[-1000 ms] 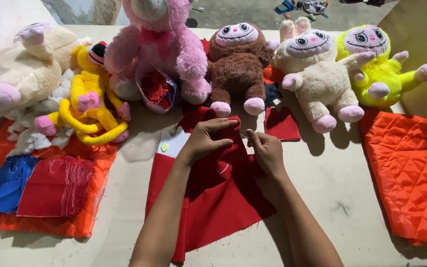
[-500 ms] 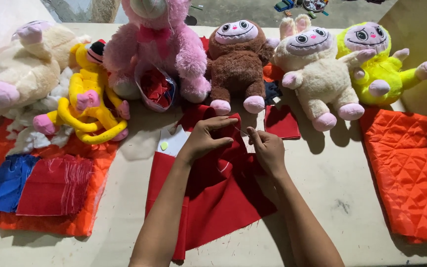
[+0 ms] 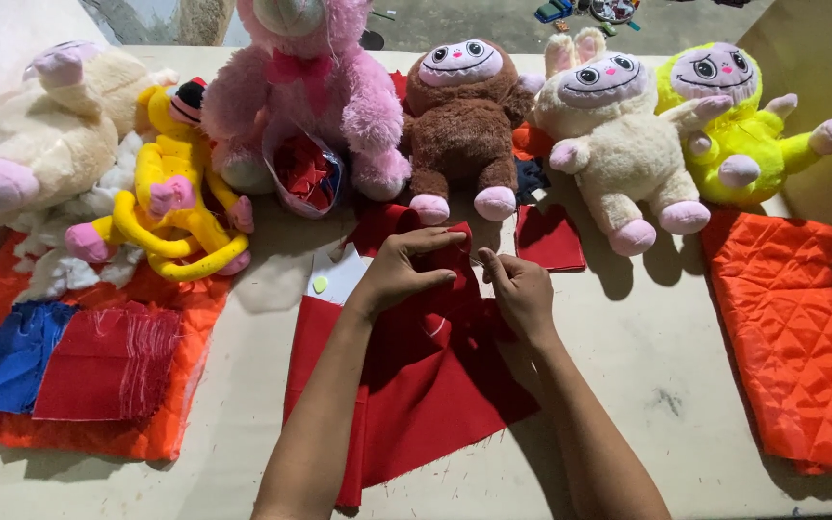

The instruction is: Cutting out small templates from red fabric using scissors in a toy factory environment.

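A large piece of red fabric (image 3: 426, 395) lies on the pale table in front of me. My left hand (image 3: 406, 270) pinches a raised fold at its far edge, thumb and fingers closed on the cloth. Right beside it, my right hand (image 3: 520, 289) pinches the same fold between thumb and forefinger. A white paper piece (image 3: 339, 274) with a small yellow-green dot peeks out from under the fabric, left of my left hand.
Plush toys line the far side: cream (image 3: 40, 144), yellow (image 3: 170, 193), pink (image 3: 305, 87), brown (image 3: 462, 116), beige (image 3: 613, 135), lime (image 3: 739, 116). Stacked red squares (image 3: 108, 361) and blue cloth (image 3: 12, 351) lie on orange fabric at left. Quilted orange fabric (image 3: 787, 327) lies right.
Both hands have stayed on the fold of red fabric, the fingers shifting only slightly. Nothing else has moved.
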